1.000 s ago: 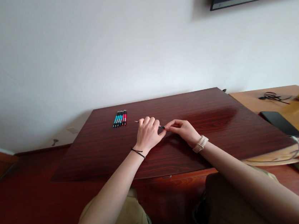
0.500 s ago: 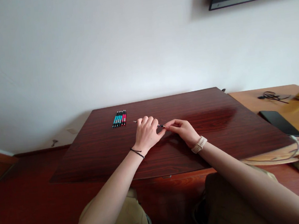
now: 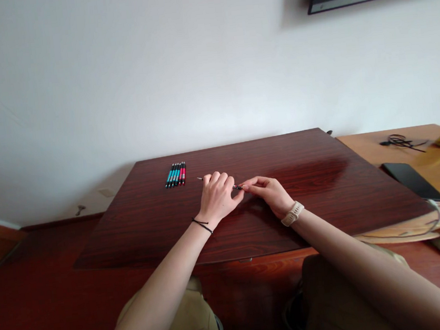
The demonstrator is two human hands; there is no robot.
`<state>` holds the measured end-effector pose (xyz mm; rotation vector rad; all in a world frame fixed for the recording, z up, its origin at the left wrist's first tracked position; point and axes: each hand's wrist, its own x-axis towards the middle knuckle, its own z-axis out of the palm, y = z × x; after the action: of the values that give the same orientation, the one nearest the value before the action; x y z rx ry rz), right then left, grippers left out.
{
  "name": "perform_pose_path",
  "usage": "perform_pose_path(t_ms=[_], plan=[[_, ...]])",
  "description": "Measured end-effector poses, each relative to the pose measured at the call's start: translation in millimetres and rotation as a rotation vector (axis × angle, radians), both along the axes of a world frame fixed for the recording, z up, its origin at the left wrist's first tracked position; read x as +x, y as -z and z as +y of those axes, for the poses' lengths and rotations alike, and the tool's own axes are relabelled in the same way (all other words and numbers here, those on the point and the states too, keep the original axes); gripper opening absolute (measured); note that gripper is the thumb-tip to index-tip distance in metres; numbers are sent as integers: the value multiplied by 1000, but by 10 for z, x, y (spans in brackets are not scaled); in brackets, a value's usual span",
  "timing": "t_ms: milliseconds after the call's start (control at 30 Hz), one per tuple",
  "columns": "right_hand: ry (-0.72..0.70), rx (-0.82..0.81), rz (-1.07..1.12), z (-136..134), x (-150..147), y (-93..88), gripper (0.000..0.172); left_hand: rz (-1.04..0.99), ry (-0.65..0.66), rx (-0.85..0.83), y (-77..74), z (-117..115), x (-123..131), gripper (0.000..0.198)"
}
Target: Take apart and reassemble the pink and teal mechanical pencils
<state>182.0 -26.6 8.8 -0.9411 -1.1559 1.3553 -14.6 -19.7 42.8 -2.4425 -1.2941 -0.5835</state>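
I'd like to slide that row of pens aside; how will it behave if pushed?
The row of pens would probably spread apart, since nothing visible binds it. Each looks slim and straight, so likely light and stiff. The glossy tabletop may let them slide or roll.

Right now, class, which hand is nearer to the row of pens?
Left. The left hand is to the right of the row of pens and slightly lower in view; the right hand is farther right, past the left.
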Motion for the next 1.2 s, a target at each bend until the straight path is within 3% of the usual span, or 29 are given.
perform_pose_path(t_ms=[700,1200], plan=[[67,-13,82,-12,-20,3,38,-33,-53,1,-27,-4,24,37],[98,9,97,5,-18,20,34,-20,-45,-9,-53,-55,89,29]])
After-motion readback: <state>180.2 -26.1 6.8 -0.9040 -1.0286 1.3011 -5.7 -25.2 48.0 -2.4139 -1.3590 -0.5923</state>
